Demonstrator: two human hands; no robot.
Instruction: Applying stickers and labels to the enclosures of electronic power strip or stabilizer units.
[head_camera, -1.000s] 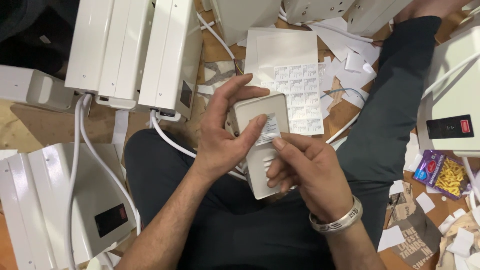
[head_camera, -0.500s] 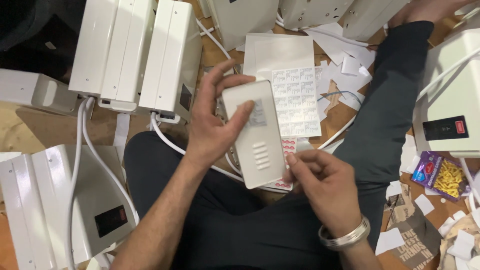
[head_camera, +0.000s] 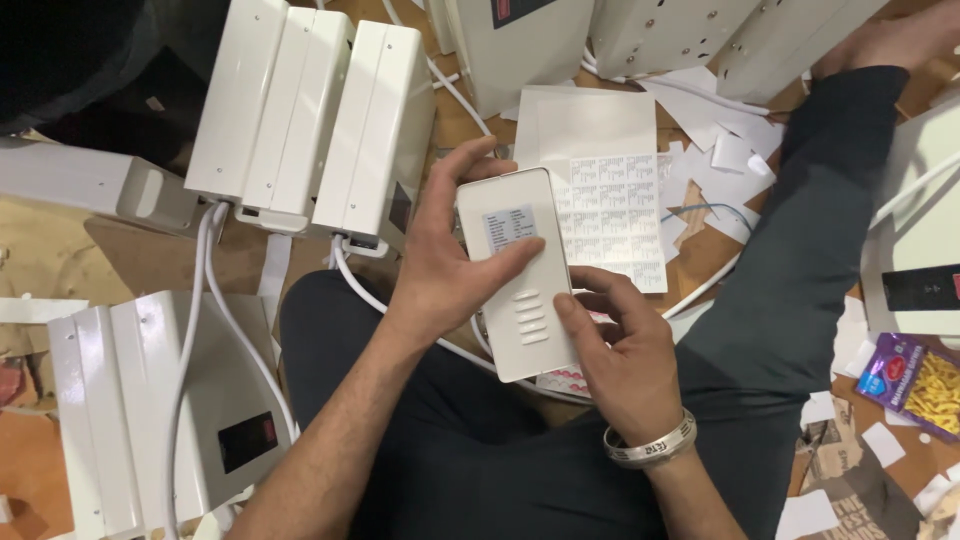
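Observation:
I hold a small white flat box (head_camera: 520, 290) with vent slots and a grey label stuck near its top, over my lap. My left hand (head_camera: 445, 255) grips its left side, thumb lying across the face just under the label. My right hand (head_camera: 620, 350), with a metal bracelet on the wrist, supports the lower right edge, thumb on the face beside the slots. A sheet of small printed stickers (head_camera: 610, 215) lies on the floor just beyond the box.
White metal boxes with white cables stand at left (head_camera: 310, 120), lower left (head_camera: 150, 410), top and right (head_camera: 925, 250). Torn white paper backing (head_camera: 725, 140) litters the floor. A purple snack packet (head_camera: 915, 385) lies at right. My dark-trousered legs fill the middle.
My right hand came off the label and dropped to the box's lower right edge. The box was turned upright, showing the label stuck near its top. My left thumb now lies under the label.

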